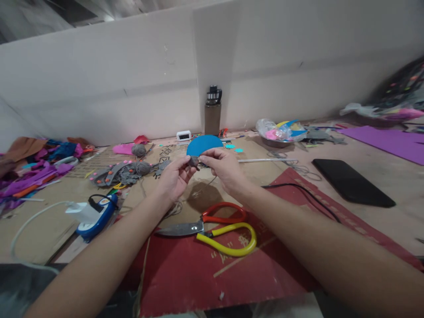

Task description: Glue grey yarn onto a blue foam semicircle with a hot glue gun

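My left hand (175, 177) pinches a small dark grey piece (193, 161), perhaps felt or yarn, above the middle of the table. From the other side my right hand (222, 170) meets it, thumb and forefinger pressed together at its edge. A thin grey strand (207, 182) hangs below the hands. Closer to me lie scissors (202, 227) with one red and one yellow handle, blades pointing left, on red cardboard (185, 274). Just behind the fingers is a round blue sheet (204, 143).
Grey yarn pieces with pink dots (115, 173) and coloured scraps (43, 172) lie left, near a blue-white power strip (99, 218). A bottle (212, 112) stands at the wall. Rightward are a metal bowl (276, 142), a black phone (353, 182) and a purple sheet (384, 140).
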Available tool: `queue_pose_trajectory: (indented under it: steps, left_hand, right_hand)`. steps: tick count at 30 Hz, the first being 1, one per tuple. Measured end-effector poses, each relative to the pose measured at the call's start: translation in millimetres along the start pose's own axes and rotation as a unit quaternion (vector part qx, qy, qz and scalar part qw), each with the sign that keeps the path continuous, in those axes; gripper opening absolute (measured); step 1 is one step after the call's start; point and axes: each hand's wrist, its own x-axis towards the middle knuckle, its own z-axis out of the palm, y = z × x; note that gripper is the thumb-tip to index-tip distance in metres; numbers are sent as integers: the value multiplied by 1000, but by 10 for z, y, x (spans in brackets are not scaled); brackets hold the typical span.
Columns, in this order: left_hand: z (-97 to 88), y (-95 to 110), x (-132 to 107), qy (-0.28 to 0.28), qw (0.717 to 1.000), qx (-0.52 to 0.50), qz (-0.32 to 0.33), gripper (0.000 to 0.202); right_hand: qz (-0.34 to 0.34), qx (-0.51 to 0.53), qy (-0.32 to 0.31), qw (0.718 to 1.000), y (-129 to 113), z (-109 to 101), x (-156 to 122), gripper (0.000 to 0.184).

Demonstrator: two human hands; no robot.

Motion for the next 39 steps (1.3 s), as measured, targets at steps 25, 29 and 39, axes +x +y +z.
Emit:
queue_pose_trajectory:
  steps: [25, 29, 39]
  left_hand:
    - [18, -66, -61, -24, 951, 278, 134, 15]
    - [28, -49, -71, -8, 953, 269, 137, 16]
    - [37, -66, -85, -31, 965, 232, 121, 15]
  right_hand:
    - [-162, -166, -13, 973, -11, -21, -48, 18]
    - [-157, -155, -20, 975, 11, -13, -50, 17]
    - [-132, -150, 16, 980, -44, -72, -2, 8]
